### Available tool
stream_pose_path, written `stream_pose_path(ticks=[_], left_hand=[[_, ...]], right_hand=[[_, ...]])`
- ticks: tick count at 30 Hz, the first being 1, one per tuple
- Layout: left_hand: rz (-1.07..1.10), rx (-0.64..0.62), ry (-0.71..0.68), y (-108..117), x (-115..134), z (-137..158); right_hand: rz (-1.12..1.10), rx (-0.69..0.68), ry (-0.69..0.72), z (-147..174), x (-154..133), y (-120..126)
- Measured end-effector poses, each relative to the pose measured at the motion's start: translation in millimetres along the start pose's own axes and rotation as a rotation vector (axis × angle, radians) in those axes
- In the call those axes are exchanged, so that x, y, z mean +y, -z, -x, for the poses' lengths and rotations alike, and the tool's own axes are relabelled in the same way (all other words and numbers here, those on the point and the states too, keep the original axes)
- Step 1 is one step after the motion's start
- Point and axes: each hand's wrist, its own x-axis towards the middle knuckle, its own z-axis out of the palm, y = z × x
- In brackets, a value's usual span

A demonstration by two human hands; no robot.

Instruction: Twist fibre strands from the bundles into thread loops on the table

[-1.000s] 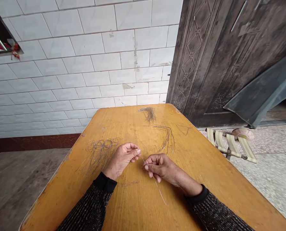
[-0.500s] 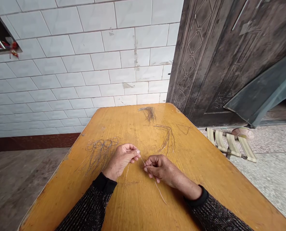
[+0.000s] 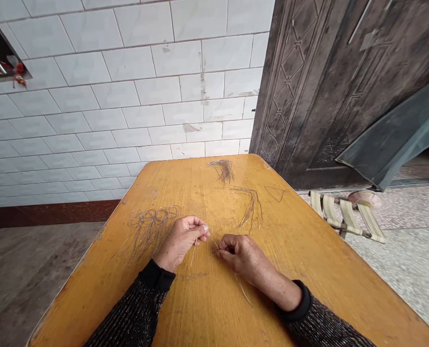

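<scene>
A thin silvery wire [image 3: 244, 292] runs between my two hands above the wooden table. My left hand [image 3: 185, 238] is closed, thumb and forefinger pinching the wire, and a short end hangs below those fingers. To its right, my right hand [image 3: 245, 255] pinches the same wire, whose longer tail trails down toward the table's front. A small gap separates the fingertips, with wire spanning it. Just left of my left hand lies a group of looped wires [image 3: 153, 219], their tails partly hidden behind that hand. Beyond my right hand are several bent wires [image 3: 252, 205].
A bundle of thin wires [image 3: 222, 168] lies at the far end of the table [image 3: 185, 308]. One bent wire [image 3: 276, 193] rests near the right edge. A strap-seated stool [image 3: 348, 217] stands to the right, before a dark carved door [image 3: 308, 96]. A tiled wall [image 3: 138, 91] is behind.
My right hand has turned slightly, its knuckles now more on top and its fingers more hidden. The wire's tail has shifted a little with it. My left hand has barely moved.
</scene>
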Motion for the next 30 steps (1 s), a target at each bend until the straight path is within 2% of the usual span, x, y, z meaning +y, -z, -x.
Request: stream_pose_path(ticks=[11, 17, 22, 27, 30], left_hand=[[0.223, -0.007, 0.034, -1.7, -3.1, -0.6], [0.217, -0.039, 0.047, 2.6, 3.8, -0.1], [0.234, -0.145, 0.084, 7.9, 10.2, 2.6], [0.062, -0.12, -0.01, 2.5, 4.7, 1.6], [-0.115, -0.14, -0.101, -5.8, 1.5, 2.9]], right_hand=[[0.146, 0.022, 0.03, 2.0, -2.1, -1.3], [0.008, 0.047, 0.035, 1.0, -0.1, -1.6], [-0.143, 0.062, -0.076, -0.4, 2.0, 5.0], [-0.25, -0.052, -0.053, -2.4, 5.2, 11.8], [-0.328, -0.009, -0.055, -4.5, 4.9, 12.0]])
